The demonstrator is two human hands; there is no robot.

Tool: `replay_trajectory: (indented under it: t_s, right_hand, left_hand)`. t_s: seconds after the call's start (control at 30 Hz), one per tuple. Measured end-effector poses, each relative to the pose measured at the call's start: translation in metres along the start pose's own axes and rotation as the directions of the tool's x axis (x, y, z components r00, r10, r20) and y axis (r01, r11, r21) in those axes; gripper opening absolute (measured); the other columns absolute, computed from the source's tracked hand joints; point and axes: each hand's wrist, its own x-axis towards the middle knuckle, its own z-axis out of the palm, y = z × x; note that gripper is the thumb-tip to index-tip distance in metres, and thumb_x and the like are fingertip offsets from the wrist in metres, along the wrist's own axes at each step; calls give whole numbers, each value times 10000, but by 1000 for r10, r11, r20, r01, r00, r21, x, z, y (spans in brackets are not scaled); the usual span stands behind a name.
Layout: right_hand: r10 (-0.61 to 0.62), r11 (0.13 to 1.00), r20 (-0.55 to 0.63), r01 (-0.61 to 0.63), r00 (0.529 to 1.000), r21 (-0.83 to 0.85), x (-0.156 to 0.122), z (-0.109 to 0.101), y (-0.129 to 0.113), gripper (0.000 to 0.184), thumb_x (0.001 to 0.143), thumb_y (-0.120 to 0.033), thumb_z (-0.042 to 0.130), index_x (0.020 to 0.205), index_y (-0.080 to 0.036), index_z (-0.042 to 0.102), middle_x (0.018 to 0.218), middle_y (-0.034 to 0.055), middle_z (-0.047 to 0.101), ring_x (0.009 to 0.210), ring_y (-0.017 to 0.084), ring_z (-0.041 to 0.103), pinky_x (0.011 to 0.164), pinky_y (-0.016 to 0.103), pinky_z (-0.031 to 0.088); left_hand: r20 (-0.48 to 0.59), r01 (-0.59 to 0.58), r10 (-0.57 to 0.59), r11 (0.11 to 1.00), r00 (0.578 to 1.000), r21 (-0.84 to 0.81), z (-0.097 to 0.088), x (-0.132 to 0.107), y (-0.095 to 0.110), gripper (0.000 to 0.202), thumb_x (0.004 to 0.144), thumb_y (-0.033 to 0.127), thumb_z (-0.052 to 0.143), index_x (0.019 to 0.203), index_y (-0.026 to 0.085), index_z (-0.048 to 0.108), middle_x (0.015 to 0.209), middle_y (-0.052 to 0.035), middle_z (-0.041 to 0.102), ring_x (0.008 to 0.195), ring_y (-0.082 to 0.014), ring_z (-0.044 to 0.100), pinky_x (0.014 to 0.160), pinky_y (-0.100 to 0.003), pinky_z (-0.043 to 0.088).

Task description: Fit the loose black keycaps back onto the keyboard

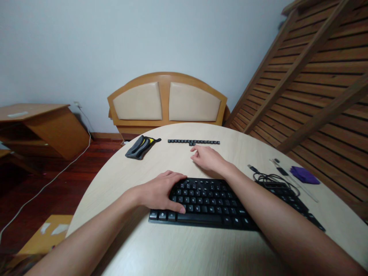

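Note:
A black keyboard (201,217) lies near the front of the round table. My left hand (161,189) is closed over its left end, with fingers along the back rows and the thumb on the lower keys. Small bare key posts show in the keyboard's back rows. Farther back, a straight row of black keycaps (179,141) runs across the tabletop. My right hand (208,157) reaches over the keyboard to this row, its fingers bent together at a keycap (191,144) just in front of the row. My right forearm hides part of the keyboard.
A grey, black and yellow pouch (140,147) lies at the table's (115,184) back left. On the right are a coiled USB cable (263,177), a thin pale tool (299,184) and a folded purple cloth (304,174). A headboard (165,101) stands behind the table.

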Motion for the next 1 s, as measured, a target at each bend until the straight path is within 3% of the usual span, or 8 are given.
replay_trajectory:
  t_s: [0.13,0.27,0.5,0.6,0.8,1.0]
  right_hand:
    - [71,995,-3,-71,997,-70,31,7,3,471,917,-255,549,1380,-174,523,1244,141,683,1125,273,632,901,347,460]
    - [123,984,2,-122,992,-131,51,13,1,518,917,-240,566,1417,-139,471,1291,202,643,1161,307,616,936,390,453]
    - [139,974,-1,-137,990,-181,61,22,-4,390,979,-373,555,1296,-146,572,1252,125,641,1139,262,614,979,483,471]
    - [137,973,-14,-137,990,-187,58,24,-3,359,988,-366,549,1265,-141,593,1230,120,650,1116,252,625,967,475,484]
    - [90,980,-32,-94,995,-176,33,22,2,309,967,-163,486,1229,-166,650,1220,148,680,1138,254,625,932,359,466]
    - [50,988,-13,-51,999,-149,-5,10,8,254,915,-187,569,1127,-191,709,1171,109,701,1109,240,632,911,328,455]
  left_hand:
    - [1,-4,4,1000,1000,-9,1,1,-2,965,694,658,760,1455,167,428,1412,-179,510,1305,-375,451,1100,-551,371]
    - [-7,-17,17,1000,1000,-7,1,1,-3,962,702,657,750,1448,137,436,1409,-193,510,1298,-376,458,1097,-549,375]
    - [-12,-26,26,1000,1000,2,0,2,-1,942,699,645,750,1435,139,451,1399,-190,526,1294,-383,460,1092,-549,380]
    - [-12,-23,22,1000,1000,-3,1,2,-1,965,698,649,751,1441,114,442,1404,-202,518,1293,-380,460,1098,-549,376]
    - [-14,-25,25,1000,1000,-7,1,1,-2,941,699,647,758,1447,174,439,1396,-179,524,1294,-377,465,1088,-559,380]
    - [-22,-26,26,1000,999,3,3,1,-4,932,703,644,761,1451,197,430,1394,-172,520,1295,-376,466,1083,-558,383]
